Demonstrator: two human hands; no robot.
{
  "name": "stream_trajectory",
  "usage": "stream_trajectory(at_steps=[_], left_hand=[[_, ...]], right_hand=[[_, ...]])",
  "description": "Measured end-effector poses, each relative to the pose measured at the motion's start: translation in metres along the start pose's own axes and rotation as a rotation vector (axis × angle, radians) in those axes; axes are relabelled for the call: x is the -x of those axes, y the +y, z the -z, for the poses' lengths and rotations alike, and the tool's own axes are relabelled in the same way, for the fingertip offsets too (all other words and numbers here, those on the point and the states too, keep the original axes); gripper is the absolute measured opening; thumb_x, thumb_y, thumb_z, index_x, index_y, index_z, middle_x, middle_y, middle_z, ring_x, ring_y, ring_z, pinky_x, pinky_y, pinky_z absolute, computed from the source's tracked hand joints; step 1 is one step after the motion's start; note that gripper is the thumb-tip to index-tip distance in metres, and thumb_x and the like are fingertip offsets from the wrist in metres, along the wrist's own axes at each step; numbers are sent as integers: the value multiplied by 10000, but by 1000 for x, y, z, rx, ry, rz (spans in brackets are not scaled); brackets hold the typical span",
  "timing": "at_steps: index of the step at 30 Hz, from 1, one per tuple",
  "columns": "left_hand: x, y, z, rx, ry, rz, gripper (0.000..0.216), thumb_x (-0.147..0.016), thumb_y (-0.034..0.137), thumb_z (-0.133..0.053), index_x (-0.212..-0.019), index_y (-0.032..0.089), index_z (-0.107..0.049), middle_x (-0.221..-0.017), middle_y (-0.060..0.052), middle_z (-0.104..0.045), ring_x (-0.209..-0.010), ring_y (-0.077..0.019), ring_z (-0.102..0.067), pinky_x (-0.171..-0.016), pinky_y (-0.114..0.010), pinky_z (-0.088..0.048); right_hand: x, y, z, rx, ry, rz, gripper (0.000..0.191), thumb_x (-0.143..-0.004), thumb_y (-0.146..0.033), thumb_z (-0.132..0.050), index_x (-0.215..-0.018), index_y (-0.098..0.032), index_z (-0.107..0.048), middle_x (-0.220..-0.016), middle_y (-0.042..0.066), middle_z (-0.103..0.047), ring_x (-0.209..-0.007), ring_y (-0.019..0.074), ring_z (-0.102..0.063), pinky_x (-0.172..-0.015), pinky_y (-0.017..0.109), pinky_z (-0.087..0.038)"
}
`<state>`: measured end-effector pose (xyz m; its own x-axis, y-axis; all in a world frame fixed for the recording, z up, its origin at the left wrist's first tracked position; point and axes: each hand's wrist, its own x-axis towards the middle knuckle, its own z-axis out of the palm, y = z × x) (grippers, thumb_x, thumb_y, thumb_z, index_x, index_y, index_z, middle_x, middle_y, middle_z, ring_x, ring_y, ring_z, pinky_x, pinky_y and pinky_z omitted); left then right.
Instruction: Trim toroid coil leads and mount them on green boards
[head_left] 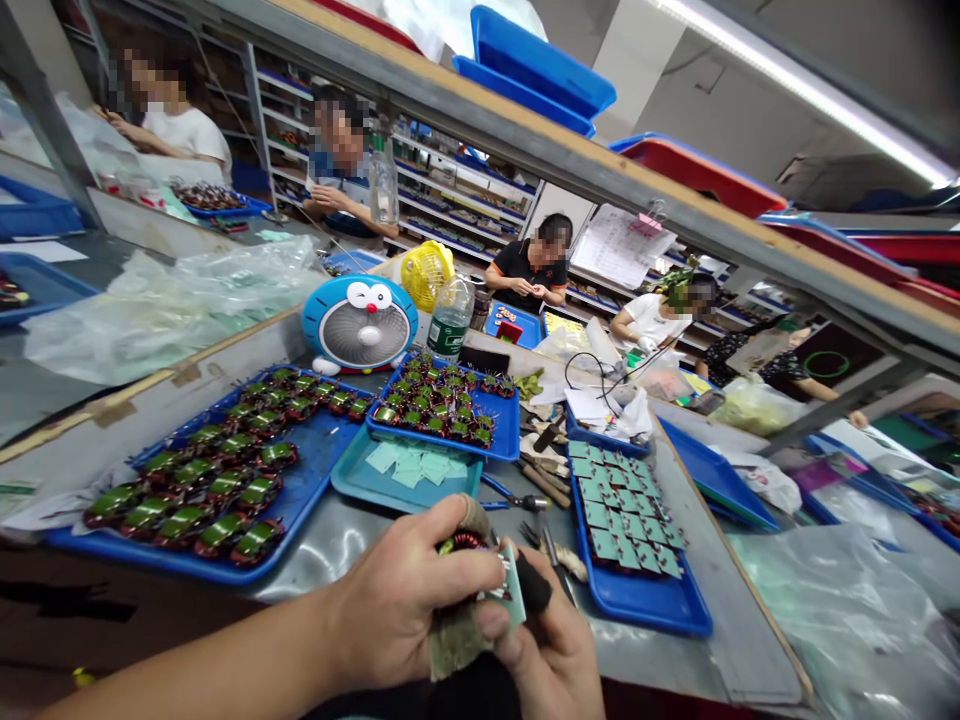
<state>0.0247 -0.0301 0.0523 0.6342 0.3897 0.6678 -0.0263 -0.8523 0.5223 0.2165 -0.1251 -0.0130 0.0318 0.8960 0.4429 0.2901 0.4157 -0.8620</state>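
Observation:
My left hand (409, 590) is closed around a wire-wound toroidal coil (466, 541), with grey-brown cloth wraps on some fingers. A pale green square plate (514, 588) lies against the coil's side, and thin wire ends show at its face. My right hand (559, 640) pinches the plate and coil from the other side, a black cover on one finger. The fingers hide most of the coil. Just behind the hands, a teal tray (349, 482) holds loose pale green plates (412, 463). Pliers with blue handles (510, 495) lie beside it.
A blue tray of coils (315, 500) stands left, another (506, 420) rests on the teal tray. On the right is a blue tray (686, 605) of plate-topped coils. A cartoon fan (360, 325) and bottle (450, 320) stand behind. A shelf beam (525, 120) crosses above; several people sit beyond.

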Motion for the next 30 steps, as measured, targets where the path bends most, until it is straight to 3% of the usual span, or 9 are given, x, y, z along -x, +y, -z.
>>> stream_trajectory(at_steps=[6,17,20,26,30], left_hand=[[7,8,0,145,-22,237,283,-1071,471,-463,-1037,238,-621,-930,-16,-502,-757,-156,-534,-688,-267,-452],[14,31,3,262,-121,425,182,-1083,371,-425,-1081,264,-572,-973,-12,-555,-931,-195,-574,-827,-312,-481],[13,30,5,257,-146,378,168,-1076,346,-431,-1074,256,-572,-991,-21,-532,-883,-185,-571,-800,-313,-493],[10,15,-3,82,-65,82,120,-1043,307,-505,-1044,243,-606,-920,-28,-465,-773,-183,-515,-684,-290,-467],[7,22,-7,121,-3,112,137,-1057,333,-489,-1032,244,-589,-935,-27,-477,-763,-173,-525,-672,-285,-464]], right_hand=[[0,2,-1,121,11,22,425,-1004,-499,-640,-1395,-334,-660,-1332,66,-698,-1201,257,-703,-1019,308,-577],[6,-5,0,207,75,28,431,-981,-450,-690,-1396,-341,-661,-1336,68,-714,-1176,269,-726,-988,324,-607],[14,-6,-3,231,116,35,463,-963,-505,-698,-1400,-356,-662,-1359,72,-709,-1175,286,-729,-976,342,-617],[18,-11,-13,118,144,-11,480,-985,-551,-638,-1395,-306,-676,-1329,122,-717,-1138,329,-742,-939,414,-637],[15,-10,-9,159,130,31,456,-1001,-532,-623,-1396,-308,-669,-1319,117,-709,-1133,315,-737,-937,403,-636]])
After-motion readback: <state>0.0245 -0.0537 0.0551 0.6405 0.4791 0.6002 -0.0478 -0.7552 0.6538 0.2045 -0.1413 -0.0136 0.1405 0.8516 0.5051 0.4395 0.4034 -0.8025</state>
